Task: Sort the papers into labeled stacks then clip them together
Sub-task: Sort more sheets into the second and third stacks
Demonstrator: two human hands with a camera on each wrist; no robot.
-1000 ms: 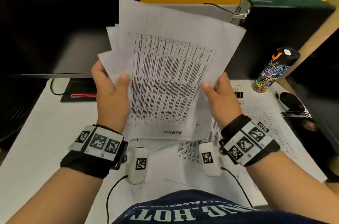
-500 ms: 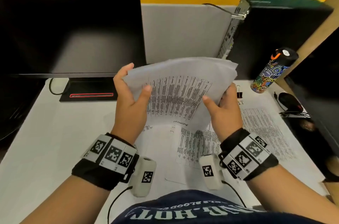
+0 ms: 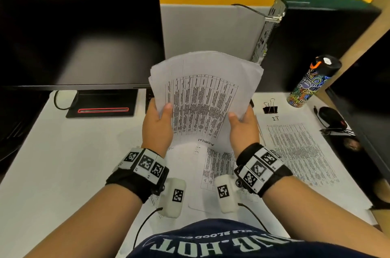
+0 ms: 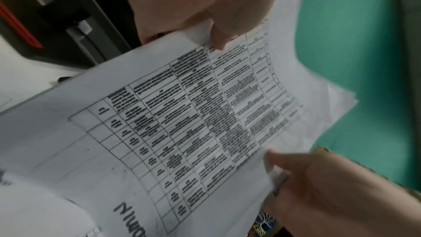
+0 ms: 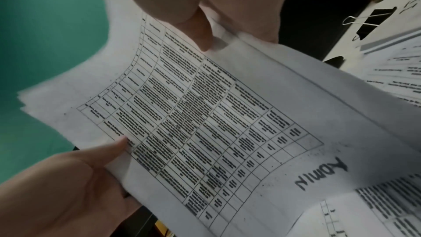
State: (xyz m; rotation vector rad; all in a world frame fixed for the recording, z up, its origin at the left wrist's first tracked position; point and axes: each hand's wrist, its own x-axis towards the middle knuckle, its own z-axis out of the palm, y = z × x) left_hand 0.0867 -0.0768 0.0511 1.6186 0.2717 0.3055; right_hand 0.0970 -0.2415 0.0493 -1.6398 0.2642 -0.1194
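A sheaf of printed table sheets (image 3: 202, 97), hand-labelled "ADMIN" at its near edge, stands upright above the desk. My left hand (image 3: 157, 125) grips its left edge, thumb on the front. My right hand (image 3: 242, 126) grips the right edge the same way. In the left wrist view the ADMIN sheaf (image 4: 182, 123) curves between my left thumb and the right hand (image 4: 318, 186). The right wrist view shows the ADMIN sheaf (image 5: 205, 123) and the left hand (image 5: 68, 177). A black binder clip (image 3: 270, 106) lies on the desk to the right, beside a flat paper stack marked "IT" (image 3: 299, 148). More sheets (image 3: 215, 167) lie under my wrists.
A dark monitor (image 3: 78, 29) on its stand fills the back left. A black computer case (image 3: 312, 42) stands at the back right, with a patterned bottle (image 3: 310, 82) and a black mouse (image 3: 331, 115) near the right edge. Bare white desk (image 3: 69, 152) lies to the left.
The fanned sheaf was lowered and tipped flat, then raised upright again with its sheets squared together. Both hands slid inward along its edges and kept their hold.
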